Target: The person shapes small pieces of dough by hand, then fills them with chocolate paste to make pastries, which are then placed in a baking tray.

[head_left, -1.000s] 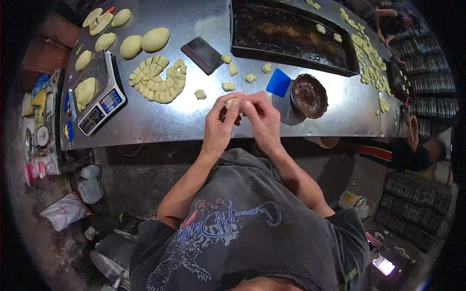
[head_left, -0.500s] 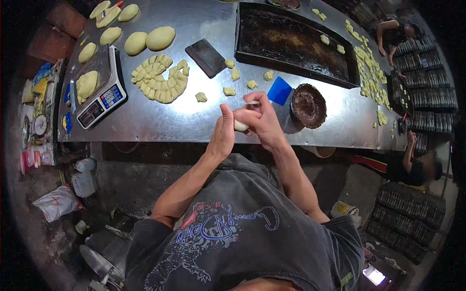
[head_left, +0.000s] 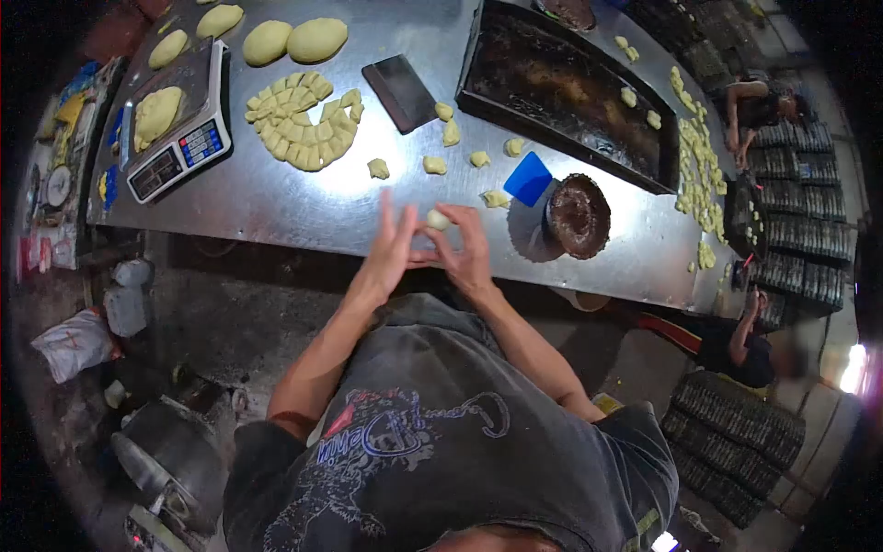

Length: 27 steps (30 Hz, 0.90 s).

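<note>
A small pale dough ball [head_left: 437, 219] sits between the thumb and fingers of my right hand [head_left: 467, 253], just above the table's front edge. Close beside it is my left hand [head_left: 390, 250], its fingers stretched out and slightly blurred; its fingertips are near the ball. Beyond my hands lie several loose dough pieces [head_left: 435, 165], one dough piece [head_left: 495, 199] close to a blue plastic scraper [head_left: 529, 178]. To the right of the scraper is a round bowl of dark brown filling [head_left: 578, 217].
On the steel table [head_left: 276, 207] lie a ring of cut dough [head_left: 299, 124], large dough rounds [head_left: 317, 40], a dark slab [head_left: 399, 93] and a black tray [head_left: 552, 74]. A digital scale [head_left: 179, 138] carries dough at left. Other people [head_left: 740, 345] work at right, near stacked moulds.
My hands have drawn apart slightly, showing the dough ball in my right hand. My left fingers have spread. The head view has turned somewhat, and a dough piece by the scraper is now uncovered.
</note>
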Each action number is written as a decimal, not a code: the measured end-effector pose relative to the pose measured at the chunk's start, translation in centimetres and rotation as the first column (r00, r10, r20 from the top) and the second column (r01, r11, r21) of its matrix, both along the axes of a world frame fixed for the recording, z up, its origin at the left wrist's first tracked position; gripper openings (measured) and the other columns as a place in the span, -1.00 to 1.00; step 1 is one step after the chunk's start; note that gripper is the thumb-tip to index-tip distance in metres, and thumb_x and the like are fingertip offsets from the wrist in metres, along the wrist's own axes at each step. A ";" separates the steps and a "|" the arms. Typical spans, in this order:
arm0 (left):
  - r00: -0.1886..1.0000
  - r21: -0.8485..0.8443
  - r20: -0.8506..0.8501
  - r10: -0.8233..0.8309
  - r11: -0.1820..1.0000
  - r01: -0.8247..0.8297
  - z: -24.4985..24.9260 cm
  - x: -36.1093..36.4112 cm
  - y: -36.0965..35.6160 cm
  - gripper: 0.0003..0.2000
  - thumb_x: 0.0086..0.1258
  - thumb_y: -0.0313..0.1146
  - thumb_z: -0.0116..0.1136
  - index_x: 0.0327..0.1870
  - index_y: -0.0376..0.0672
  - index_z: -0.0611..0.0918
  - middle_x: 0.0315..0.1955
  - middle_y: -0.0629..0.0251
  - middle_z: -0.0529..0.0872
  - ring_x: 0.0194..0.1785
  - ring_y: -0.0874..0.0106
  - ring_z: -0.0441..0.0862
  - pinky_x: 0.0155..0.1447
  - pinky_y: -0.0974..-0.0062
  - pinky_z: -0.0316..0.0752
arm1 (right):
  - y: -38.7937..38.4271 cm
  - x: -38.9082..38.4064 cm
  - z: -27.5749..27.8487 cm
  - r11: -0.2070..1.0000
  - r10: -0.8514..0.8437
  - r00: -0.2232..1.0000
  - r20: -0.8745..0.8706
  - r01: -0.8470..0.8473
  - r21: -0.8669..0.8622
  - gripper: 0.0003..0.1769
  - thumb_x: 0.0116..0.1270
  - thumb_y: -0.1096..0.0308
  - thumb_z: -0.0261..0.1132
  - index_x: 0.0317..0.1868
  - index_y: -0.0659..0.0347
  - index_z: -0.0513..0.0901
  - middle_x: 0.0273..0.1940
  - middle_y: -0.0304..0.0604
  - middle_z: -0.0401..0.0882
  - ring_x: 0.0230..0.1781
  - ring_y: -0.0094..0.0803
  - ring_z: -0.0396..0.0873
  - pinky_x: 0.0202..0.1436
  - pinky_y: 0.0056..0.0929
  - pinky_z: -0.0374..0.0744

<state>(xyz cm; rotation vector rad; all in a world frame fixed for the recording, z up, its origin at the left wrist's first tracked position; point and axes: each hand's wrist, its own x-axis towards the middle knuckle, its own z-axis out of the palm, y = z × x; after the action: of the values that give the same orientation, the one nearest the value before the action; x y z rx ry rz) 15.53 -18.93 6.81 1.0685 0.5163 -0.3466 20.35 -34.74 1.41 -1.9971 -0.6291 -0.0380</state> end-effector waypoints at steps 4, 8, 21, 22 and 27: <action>0.983 0.167 0.037 0.180 0.969 -0.184 -2.3 -2.3 4.7 -0.22 0.62 0.11 -0.06 0.64 -0.04 -0.10 0.28 0.05 0.56 0.12 0.29 0.66 0.13 0.29 0.63 | -0.9 1.8 -6.6 0.981 -0.034 0.996 -0.081 0.018 -0.192 -0.36 0.27 0.33 0.45 0.34 0.23 0.47 0.15 0.10 0.50 0.17 0.04 0.46 0.22 -0.03 0.47; 0.909 0.257 0.077 0.411 0.872 -0.416 -1.2 -5.5 8.7 -0.42 0.66 0.05 -0.11 0.51 -0.15 0.31 0.23 0.11 0.60 0.14 0.34 0.62 0.19 0.32 0.59 | -0.4 6.4 -9.9 0.963 -0.035 0.999 -0.035 0.025 -0.268 -0.39 0.26 0.31 0.43 0.30 0.23 0.49 0.18 0.14 0.45 0.15 0.11 0.44 0.18 -0.04 0.46; 0.928 0.352 0.236 0.287 0.865 -0.357 -1.8 -6.3 8.6 -0.59 0.68 -0.14 -0.03 0.38 -0.17 0.49 0.17 0.21 0.63 0.15 0.47 0.58 0.27 0.43 0.47 | 6.6 7.5 -1.8 0.967 0.231 0.711 -0.664 -0.240 0.080 -0.70 0.51 0.24 0.25 0.11 0.22 0.66 -0.20 -0.21 0.67 -0.23 -0.54 0.60 -0.22 -0.46 0.61; 0.927 0.406 0.305 0.218 0.851 -0.333 -1.9 -5.4 8.1 -0.59 0.64 -0.23 0.05 0.40 -0.18 0.48 0.19 0.21 0.62 0.18 0.45 0.56 0.28 0.43 0.46 | 6.9 5.8 -0.3 0.965 0.258 0.668 -0.698 -0.208 0.158 -0.71 0.54 0.25 0.24 0.14 0.19 0.66 -0.17 -0.24 0.67 -0.20 -0.56 0.60 -0.19 -0.49 0.61; 0.898 0.450 0.419 0.136 0.828 -0.335 -1.8 -1.4 5.1 -0.66 0.54 -0.33 0.19 0.26 -0.21 0.57 0.05 0.27 0.68 0.12 0.47 0.57 0.17 0.46 0.48 | 6.7 1.0 4.3 0.887 0.375 0.661 -0.650 -0.052 0.459 -0.63 0.55 0.25 0.26 0.28 0.16 0.61 -0.06 -0.29 0.64 -0.11 -0.59 0.57 -0.04 -0.57 0.59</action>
<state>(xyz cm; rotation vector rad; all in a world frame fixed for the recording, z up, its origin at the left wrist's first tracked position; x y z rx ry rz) 14.17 -13.83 5.04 1.5297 0.4006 0.2423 21.37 -28.06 5.69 -1.3400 -0.2878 0.7032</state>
